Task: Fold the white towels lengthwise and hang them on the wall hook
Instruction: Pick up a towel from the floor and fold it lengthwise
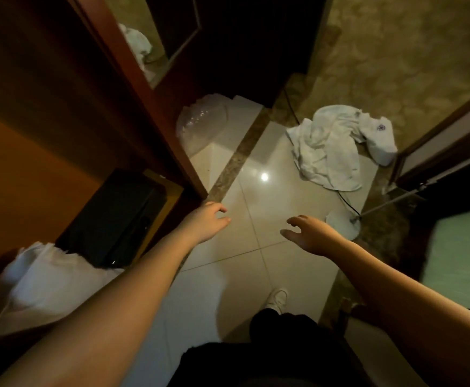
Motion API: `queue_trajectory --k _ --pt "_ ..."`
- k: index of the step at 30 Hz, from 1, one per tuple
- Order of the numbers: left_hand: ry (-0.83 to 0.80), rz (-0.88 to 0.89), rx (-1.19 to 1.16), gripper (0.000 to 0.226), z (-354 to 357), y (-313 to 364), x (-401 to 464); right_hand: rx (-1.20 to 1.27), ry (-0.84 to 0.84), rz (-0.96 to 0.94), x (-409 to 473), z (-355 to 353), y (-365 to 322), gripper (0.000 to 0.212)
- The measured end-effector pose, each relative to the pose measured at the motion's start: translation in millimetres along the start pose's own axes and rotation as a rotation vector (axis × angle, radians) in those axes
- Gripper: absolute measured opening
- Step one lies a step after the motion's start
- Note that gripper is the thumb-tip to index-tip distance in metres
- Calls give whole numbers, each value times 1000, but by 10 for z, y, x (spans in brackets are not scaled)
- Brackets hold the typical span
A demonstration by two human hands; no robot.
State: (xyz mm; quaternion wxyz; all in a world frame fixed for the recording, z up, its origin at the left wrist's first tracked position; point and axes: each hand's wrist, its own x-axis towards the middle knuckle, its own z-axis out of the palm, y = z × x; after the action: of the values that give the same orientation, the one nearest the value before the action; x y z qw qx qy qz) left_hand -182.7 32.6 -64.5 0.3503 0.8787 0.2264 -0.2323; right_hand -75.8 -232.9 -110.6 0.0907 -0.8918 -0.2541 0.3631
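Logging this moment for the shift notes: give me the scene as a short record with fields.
towels: crumpled white towels in a heap on the tiled floor, unfolded
left hand: empty, fingers relaxed, stretched out over the floor
right hand: empty, fingers relaxed, stretched out over the floor
wall hook: not in view
other: black cable running under the heap; white shoe on the floor

This looks like a hotel room entryway beside its bathroom. Glossy pale floor tiles (270, 247) meet a brown marble threshold strip (236, 160), and patterned gold wallpaper (396, 51) covers the far wall. Reddish wooden door frames (133, 88) and a mirror panel (144, 37) stand at the left. A crumpled white towel (331, 146) bearing a dark emblem lies on the tiles near a plastic-lined bin (200, 124).
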Motion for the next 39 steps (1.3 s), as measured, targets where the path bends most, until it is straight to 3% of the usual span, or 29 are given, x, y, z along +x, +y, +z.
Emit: queue_trajectory --k 14,27,39 --pt "-238 -15 -14 24 525 991 2755 -16 -45 306 1587 -633 1794 58" --pt "-392 42 244 30 509 1711 5845 334 -155 644 3679 -1224 2849 55" --pt "-516 44 257 25 1998 2077 7664 611 -168 811 5224 -519 4416 39"
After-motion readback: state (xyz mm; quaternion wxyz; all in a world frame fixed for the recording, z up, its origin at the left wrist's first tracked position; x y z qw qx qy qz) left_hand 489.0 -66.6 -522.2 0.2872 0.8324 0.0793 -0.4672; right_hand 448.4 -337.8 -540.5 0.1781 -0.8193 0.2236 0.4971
